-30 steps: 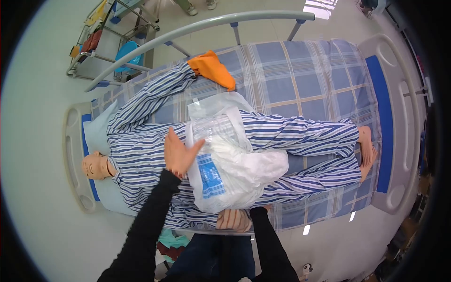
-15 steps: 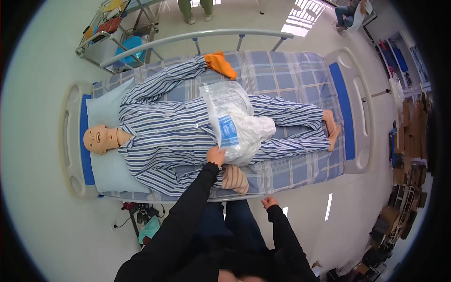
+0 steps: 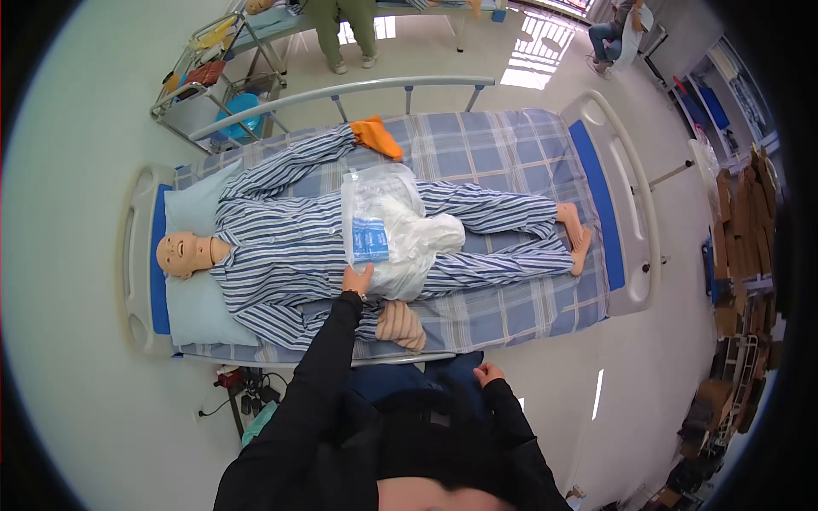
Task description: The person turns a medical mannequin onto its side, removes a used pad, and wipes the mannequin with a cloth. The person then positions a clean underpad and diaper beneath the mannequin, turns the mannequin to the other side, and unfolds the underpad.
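A manikin (image 3: 281, 238) in blue-and-white striped pajamas lies on its back on the bed. Across its hips is a white adult diaper (image 3: 400, 230) with a blue printed panel, laid over the pajamas. My left hand (image 3: 358, 278) pinches the near waist edge of the diaper, thumb on top. My right hand (image 3: 488, 373) hangs by the bed's near side at my thigh, fingers loosely curled, with nothing visible in them. Close to my left forearm rests a beige striped mitt (image 3: 400, 325) on the manikin's near hand. An orange mitt (image 3: 376, 137) covers its far hand.
A raised side rail (image 3: 341, 86) runs along the far side of the bed. The headboard (image 3: 146, 255) stands left, the footboard (image 3: 618, 204) right. Beyond the rail are a cart with a blue basin (image 3: 240, 113) and a standing person in green trousers (image 3: 341, 30).
The view has shifted, with the bed and manikin appearing further left and more of the far floor showing. My left hand stays at the diaper's near edge, and my right hand remains low beside the bed.
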{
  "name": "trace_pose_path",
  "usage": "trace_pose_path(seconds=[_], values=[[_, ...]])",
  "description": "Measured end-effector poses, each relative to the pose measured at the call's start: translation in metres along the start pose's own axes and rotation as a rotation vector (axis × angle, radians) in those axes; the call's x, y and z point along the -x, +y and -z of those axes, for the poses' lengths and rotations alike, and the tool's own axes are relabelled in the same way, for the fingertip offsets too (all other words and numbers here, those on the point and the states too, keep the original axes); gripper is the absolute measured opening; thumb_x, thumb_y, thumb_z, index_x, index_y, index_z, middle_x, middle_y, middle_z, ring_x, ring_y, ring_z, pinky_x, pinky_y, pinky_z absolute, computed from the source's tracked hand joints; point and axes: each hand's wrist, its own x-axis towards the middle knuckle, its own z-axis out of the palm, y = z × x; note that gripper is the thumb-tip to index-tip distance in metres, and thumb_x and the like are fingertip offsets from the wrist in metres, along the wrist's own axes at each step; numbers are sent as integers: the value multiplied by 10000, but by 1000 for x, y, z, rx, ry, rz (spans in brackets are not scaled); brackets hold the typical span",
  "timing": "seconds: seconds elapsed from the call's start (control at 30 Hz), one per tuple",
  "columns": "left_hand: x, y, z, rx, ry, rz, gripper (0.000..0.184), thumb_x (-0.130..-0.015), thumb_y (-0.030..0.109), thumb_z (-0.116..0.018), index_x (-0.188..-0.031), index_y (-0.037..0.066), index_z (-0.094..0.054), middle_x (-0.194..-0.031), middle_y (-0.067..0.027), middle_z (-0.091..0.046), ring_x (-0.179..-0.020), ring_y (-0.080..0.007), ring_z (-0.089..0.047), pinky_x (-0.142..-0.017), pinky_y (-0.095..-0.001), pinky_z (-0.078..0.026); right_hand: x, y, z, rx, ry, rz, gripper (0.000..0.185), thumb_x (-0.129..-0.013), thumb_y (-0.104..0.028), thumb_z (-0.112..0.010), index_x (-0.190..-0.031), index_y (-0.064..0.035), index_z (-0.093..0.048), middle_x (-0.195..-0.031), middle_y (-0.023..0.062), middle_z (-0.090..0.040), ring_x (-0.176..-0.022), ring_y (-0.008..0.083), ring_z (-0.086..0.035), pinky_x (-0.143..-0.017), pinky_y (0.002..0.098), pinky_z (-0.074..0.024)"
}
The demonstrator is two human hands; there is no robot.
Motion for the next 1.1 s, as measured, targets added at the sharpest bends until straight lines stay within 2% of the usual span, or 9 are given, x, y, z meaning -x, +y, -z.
trace_pose_path(seconds=[0.17, 0.27, 0.3, 0.4, 0.43, 0.6, 0.7, 0.9, 1.1], values=[[26, -3, -3, -389, 70, 208, 381, -773, 302, -652, -960, -26, -598, -887, -235, -649, -880, -428, -611, -787, -476, -480, -80, 10, 73, 44, -52, 253, 275, -845, -257, -658, -951, -6, -626, -725, 89, -659, -637, 176, -645, -598, 323, -514], [55, 5, 14, -534, -73, 154, 320, -805, 276, -607, -960, -3, -598, -839, -205, -659, -844, -422, -612, -766, -468, -488, -119, 27, 117, -159, -174, 109, 245, -885, -242, -605, -975, -14, -615, -759, 80, -653, -626, 162, -648, -515, 288, -503], [77, 11, 13, -398, 158, 98, 292, -807, 277, -610, -923, 10, -610, -797, -178, -660, -816, -404, -617, -748, -461, -490, -128, 34, 133, -141, -225, 31, 242, -893, -245, -594, -943, -9, -617, -745, 80, -652, -618, 164, -651, -495, 292, -504], [135, -20, 22, -540, 233, 50, 419, -762, 365, -675, -963, 4, -609, -890, -201, -654, -869, -365, -623, -767, -441, -486, -198, 137, 151, 626, -260, 33, 284, -822, -285, -627, -798, -4, -663, -598, 107, -647, -547, 210, -667, -560, 352, -552], [153, -25, 29, -426, 18, 207, 479, -750, 407, -686, -985, -2, -605, -928, -209, -651, -899, -365, -619, -783, -440, -484, -189, 141, 164, 636, -225, -114, 364, -776, -331, -637, -912, 0, -706, -858, 202, -689, -871, 357, -661, -822, 440, -510], [278, -103, 52, -366, -643, 516, 659, -789, 584, -614, -1099, 3, -621, -1067, -202, -646, -1020, -329, -611, -871, -403, -474, -127, 112, 126, 243, -224, -219, 307, -808, -316, -603, -802, -27, -705, -685, 155, -677, -734, 322, -677, -755, 417, -522], [284, -159, 83, -142, -495, 650, 638, -799, 589, -591, -1062, 11, -642, -1043, -186, -661, -999, -321, -620, -863, -405, -477, -67, 81, 48, 255, -215, -130, 312, -836, -328, -626, -892, -24, -667, -765, 158, -684, -758, 297, -681, -748, 409, -531], [127, -184, 207, -501, -522, 189, 517, -814, 516, -580, -878, 12, -671, -830, -198, -666, -832, -355, -642, -739, -449, -488, 22, 2, -92, 604, -168, -234, 307, -882, -238, -480, -1089, -63, -624, -1110, 225, -626, -1083, 377, -585, -920, 493, -464], [47, -5, 197, -313, -319, -475, 462, -786, 322, -703, -1080, -19, -596, -1000, -185, -626, -932, -341, -596, -827, -412, -472, -10, 2, -125, -102, -25, -62, 166, -849, -184, -587, -880, -33, -648, -670, 97, -637, -553, 180, -626, -514, 330, -516]])
